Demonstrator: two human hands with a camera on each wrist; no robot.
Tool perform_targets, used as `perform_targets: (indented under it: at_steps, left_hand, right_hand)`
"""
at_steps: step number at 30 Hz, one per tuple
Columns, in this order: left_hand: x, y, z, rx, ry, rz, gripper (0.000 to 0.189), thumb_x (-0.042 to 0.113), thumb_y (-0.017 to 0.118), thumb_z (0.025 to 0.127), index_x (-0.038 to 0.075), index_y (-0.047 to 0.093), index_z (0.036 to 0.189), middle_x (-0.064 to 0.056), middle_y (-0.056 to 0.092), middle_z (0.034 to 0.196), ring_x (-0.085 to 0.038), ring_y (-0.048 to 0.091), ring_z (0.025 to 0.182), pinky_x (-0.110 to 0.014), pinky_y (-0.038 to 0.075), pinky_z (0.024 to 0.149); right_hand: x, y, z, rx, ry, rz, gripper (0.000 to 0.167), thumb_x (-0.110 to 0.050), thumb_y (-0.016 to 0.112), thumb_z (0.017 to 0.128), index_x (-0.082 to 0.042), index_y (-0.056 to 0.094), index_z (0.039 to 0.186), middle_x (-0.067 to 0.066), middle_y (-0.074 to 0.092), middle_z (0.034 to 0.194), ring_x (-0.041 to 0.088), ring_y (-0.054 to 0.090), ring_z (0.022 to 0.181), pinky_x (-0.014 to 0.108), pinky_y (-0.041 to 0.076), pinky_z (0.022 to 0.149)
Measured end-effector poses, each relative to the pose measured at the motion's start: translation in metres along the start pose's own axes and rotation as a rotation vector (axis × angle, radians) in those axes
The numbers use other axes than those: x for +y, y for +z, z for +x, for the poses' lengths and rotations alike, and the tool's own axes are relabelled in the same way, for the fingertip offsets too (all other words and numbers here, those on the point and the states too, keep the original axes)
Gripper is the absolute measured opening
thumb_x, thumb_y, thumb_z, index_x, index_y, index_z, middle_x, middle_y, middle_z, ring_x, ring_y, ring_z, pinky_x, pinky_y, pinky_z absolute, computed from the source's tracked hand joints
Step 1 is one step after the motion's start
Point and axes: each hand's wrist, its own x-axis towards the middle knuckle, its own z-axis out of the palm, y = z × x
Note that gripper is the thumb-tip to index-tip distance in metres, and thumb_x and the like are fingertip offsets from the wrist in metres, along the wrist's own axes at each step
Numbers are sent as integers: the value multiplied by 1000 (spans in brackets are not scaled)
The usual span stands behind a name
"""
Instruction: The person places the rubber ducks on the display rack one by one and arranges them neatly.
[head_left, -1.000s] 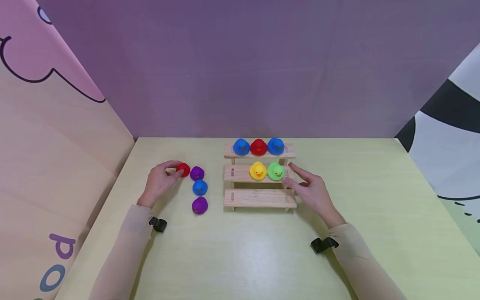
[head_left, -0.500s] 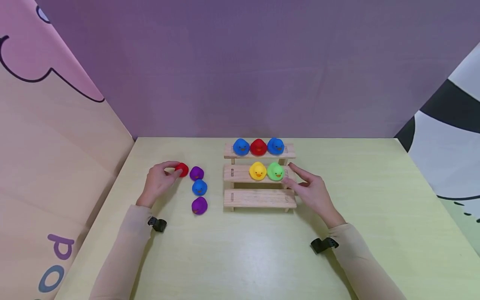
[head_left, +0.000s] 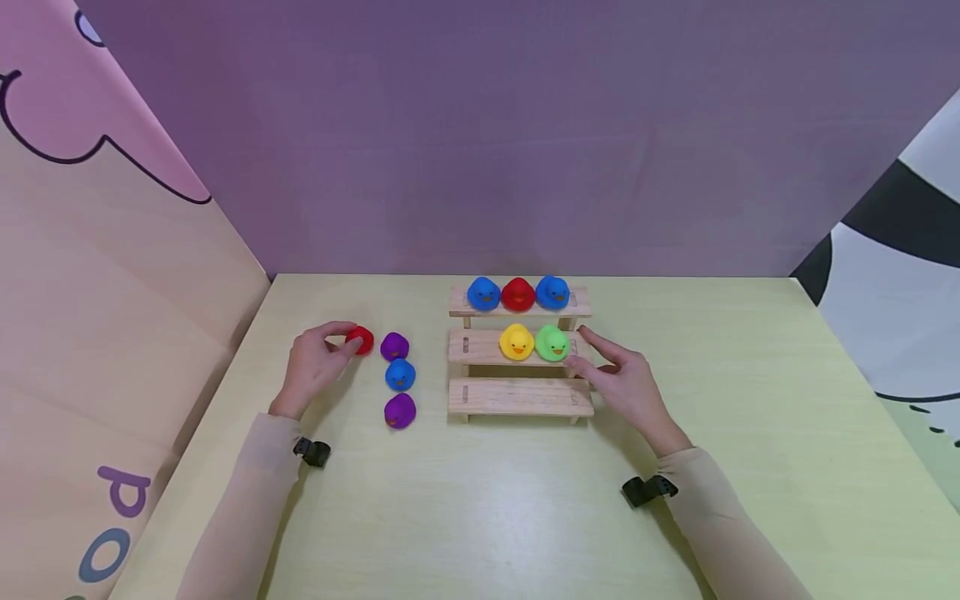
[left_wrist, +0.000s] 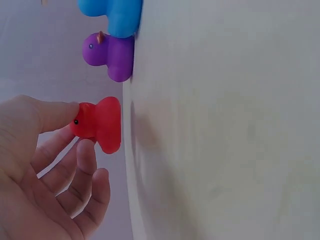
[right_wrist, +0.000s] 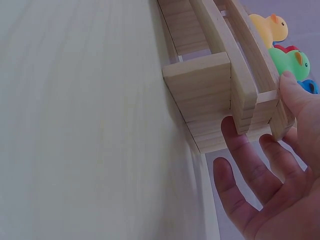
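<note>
Red rubber duck (head_left: 361, 340), at the scene's left: you pinch its head between thumb and index finger of your left hand (head_left: 311, 367), which leaves its base clear. To its right on the table (head_left: 517, 508) are a far purple duck (head_left: 394, 346), a blue duck (head_left: 400, 375) and a near purple duck (head_left: 400, 411). Your right hand (head_left: 628, 383) grips the right end of the wooden three-tier stand (head_left: 520, 397) at mid-level, apparently steadying it, beside the green duck (head_left: 552, 343). Your right index fingertip is hidden in the right wrist view; whether the held duck touches down is unclear.
</note>
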Motion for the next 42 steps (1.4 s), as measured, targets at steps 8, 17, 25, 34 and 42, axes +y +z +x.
perform_targets:
  at_steps: [8,17,25,34,42]
  left_hand:
    - [8,-1,-2,40,14,-24,42,30,69,104,11,68,141,-18,70,135,-26,61,79,-30,51,63]
    - [18,-3,-9,47,27,-40,41,31,70,103,12,70,139,-18,73,114,-25,57,70,-29,43,52]
    - [30,-3,-15,54,74,-32,41,30,72,102,11,70,139,-13,73,120,-26,58,76,-29,44,52]
    - [38,-1,-17,53,103,-30,40,28,73,102,11,71,138,-12,73,127,-26,59,82,-29,46,54]
    - [48,4,-22,51,135,-51,38,27,74,101,12,72,136,-12,73,128,-26,63,85,-29,49,56]
  right_hand:
    - [2,0,1,1,3,2,70,-49,73,100,-19,51,160,13,49,165,14,73,81,23,57,65]
    - [0,0,1,-4,6,14,70,-49,73,100,-19,51,160,11,49,165,14,73,80,23,57,64]
    - [1,0,1,-7,10,15,71,-50,73,100,-21,51,160,12,48,166,12,74,81,23,56,63]
    - [1,-1,0,-3,12,5,71,-51,73,99,-21,51,160,12,49,165,15,73,80,24,56,62]
    - [0,-1,0,-8,6,13,70,-49,73,100,-19,51,159,13,49,165,16,74,81,24,56,63]
